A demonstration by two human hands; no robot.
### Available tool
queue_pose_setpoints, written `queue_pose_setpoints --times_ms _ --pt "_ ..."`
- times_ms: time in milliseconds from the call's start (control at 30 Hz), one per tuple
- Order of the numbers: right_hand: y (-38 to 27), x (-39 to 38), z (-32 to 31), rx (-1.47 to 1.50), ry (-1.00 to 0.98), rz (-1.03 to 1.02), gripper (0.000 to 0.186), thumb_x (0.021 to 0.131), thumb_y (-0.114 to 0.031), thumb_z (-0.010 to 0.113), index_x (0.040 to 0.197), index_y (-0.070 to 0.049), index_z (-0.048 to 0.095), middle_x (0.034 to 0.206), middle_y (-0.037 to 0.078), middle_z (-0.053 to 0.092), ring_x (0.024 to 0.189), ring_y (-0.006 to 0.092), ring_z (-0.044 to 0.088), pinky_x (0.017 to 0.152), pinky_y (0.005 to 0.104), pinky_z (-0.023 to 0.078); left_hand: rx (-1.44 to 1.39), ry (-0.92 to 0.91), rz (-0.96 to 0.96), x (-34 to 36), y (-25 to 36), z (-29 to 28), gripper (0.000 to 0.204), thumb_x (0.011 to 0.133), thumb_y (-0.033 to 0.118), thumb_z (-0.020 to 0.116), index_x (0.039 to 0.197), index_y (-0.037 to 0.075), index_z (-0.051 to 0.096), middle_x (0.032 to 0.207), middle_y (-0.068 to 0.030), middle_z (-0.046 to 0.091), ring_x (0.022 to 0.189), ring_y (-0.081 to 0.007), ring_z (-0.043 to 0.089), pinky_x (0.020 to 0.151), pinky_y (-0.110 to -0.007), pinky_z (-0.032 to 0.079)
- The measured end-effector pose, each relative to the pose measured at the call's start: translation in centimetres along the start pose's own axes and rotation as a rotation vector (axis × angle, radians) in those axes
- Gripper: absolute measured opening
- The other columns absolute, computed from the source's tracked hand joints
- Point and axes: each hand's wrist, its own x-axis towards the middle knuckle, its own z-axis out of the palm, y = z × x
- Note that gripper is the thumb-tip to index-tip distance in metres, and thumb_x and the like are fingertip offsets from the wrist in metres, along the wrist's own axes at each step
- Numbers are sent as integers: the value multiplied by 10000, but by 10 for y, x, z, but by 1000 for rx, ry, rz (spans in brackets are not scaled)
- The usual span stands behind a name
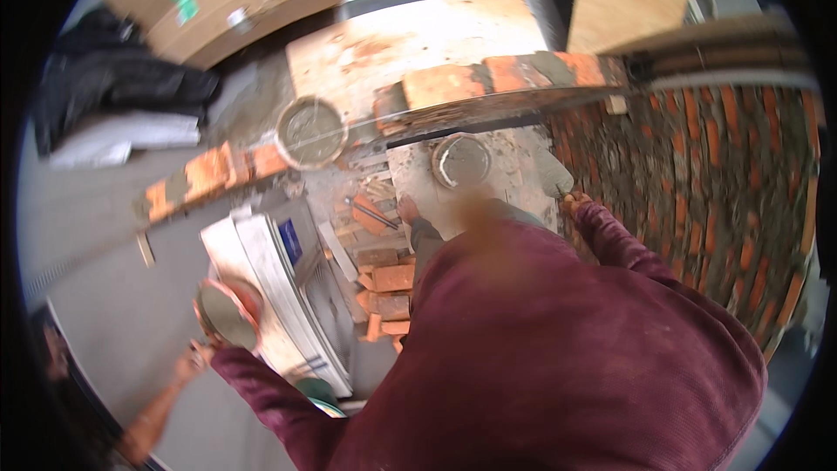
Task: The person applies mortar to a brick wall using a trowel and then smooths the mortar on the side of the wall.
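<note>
Out at the left, my left hand (206, 351) is closed at the near rim of a bucket of grey mortar (228, 314). Another person's hand (187, 366) reaches in right beside mine; whether it touches the bucket too, I cannot tell. My right hand (573, 201) grips a trowel (553, 174) whose blade is coated in grey mortar, close to the brick wall (680, 201) on the right. Between my arms, a round tub of mortar (462, 161) stands on a pale board (514, 153).
A low brick course (445, 87) curves across ahead, with a second mortar bucket (311, 133) at its gap. Loose bricks (386, 292) and a hammer-like tool (373, 212) lie by my foot. Stacked white panels (270, 279) stand left; a cardboard box (235, 9) is at the far left.
</note>
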Motion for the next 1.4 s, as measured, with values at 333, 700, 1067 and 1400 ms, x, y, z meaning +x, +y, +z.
queue_pose_setpoints --times_ms 333,700,1067,1400 --pt "182 24 42 118 -105 246 249 809 -187 667 978 -30 572 679 105 585 538 233 585 445 385 461 246 -221 -130 -228 -57 99 412 862 532 537 799 125 543 529 -34 501 439 -198 488 491 -371 466" --pt "210 9 75 273 -135 299 372 791 -251 648 1103 -83 535 785 107 613 569 256 613 498 381 506 402 -1115 -398 -545 -212 170 526 950 506 386 553 188 251 498 65 194 432 -84 191 441 -249 251" --pt "330 19 128 1146 101 388 320 783 -82 593 1092 -140 531 625 30 490 487 135 474 418 271 383 966 -1593 -388 -774 -477 296 391 958 435 401 659 188 349 564 76 260 495 -82 284 499 -259 307" --pt "309 149 73 229 60 119 472 818 -223 542 1260 -128 403 937 236 625 856 418 607 770 488 477 1360 -1693 178 -760 -843 377 407 912 444 484 698 99 516 534 5 419 423 -130 379 394 -308 312"
